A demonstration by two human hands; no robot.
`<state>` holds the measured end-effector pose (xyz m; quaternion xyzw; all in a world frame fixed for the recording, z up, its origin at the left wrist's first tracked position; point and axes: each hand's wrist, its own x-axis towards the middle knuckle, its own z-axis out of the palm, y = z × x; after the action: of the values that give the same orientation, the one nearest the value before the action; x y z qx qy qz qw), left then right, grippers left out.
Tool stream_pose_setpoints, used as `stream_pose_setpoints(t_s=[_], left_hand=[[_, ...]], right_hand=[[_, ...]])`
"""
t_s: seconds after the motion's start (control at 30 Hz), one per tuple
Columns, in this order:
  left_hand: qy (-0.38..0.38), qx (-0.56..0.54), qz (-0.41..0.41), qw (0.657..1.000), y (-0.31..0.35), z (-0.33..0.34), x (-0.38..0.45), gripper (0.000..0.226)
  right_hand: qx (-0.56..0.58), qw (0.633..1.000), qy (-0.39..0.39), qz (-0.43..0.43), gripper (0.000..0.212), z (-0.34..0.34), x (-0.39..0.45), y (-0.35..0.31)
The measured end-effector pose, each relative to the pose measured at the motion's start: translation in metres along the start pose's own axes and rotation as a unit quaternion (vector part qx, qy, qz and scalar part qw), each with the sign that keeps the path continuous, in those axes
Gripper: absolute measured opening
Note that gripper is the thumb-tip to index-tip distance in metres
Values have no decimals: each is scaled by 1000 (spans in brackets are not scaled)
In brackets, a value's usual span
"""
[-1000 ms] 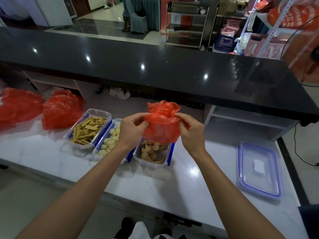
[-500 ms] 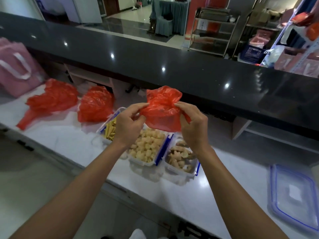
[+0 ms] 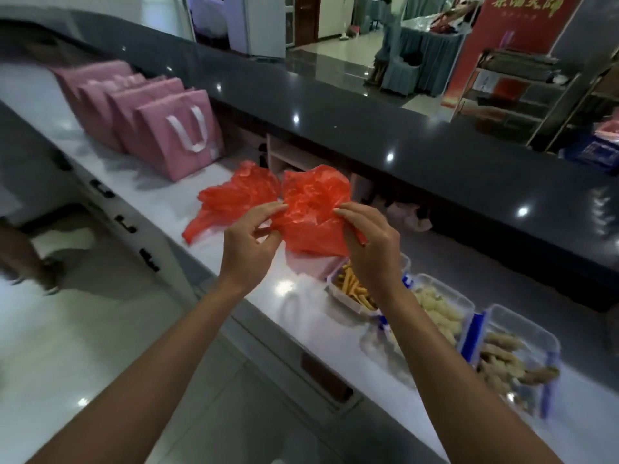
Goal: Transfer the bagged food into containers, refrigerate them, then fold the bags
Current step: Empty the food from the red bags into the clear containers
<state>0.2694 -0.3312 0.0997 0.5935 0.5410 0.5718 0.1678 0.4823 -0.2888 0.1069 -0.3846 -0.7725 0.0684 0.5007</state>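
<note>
A crumpled red plastic bag [image 3: 311, 209] hangs in the air above the white counter [image 3: 301, 296]. My left hand [image 3: 249, 242] pinches its left edge and my right hand [image 3: 371, 249] pinches its right edge. Behind it another red bag [image 3: 231, 202] lies on the counter. Three open clear containers stand in a row to the right: one with yellow strips [image 3: 351, 289], partly hidden by my right wrist, one with pale chunks [image 3: 442, 313], and one with brown knobby pieces [image 3: 509, 360].
Several pink gift bags [image 3: 167, 128] with white handles stand at the counter's left end. A raised black countertop [image 3: 402, 128] runs behind the work surface. Drawers [image 3: 325, 376] sit under the counter edge. A person's legs [image 3: 23, 256] show at far left.
My view has swung left, so the containers now sit at the right and the pink gift bags have come into view. Both hands still hold the red bag, carried leftward.
</note>
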Motion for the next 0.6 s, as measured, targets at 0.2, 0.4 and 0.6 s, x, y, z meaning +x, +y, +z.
stream_pose_setpoints(t_s=[0.2, 0.4, 0.6], left_hand=[[35, 30, 7, 999, -46, -56, 28, 44], [15, 16, -30, 999, -99, -58, 71, 47], [-141, 121, -123, 975, -158, -34, 99, 55]], right_hand=[[-44, 994, 10, -97, 18, 75, 48, -13], [-70, 984, 20, -166, 13, 133, 87, 28], [-128, 985, -104, -59, 24, 176, 75, 107]])
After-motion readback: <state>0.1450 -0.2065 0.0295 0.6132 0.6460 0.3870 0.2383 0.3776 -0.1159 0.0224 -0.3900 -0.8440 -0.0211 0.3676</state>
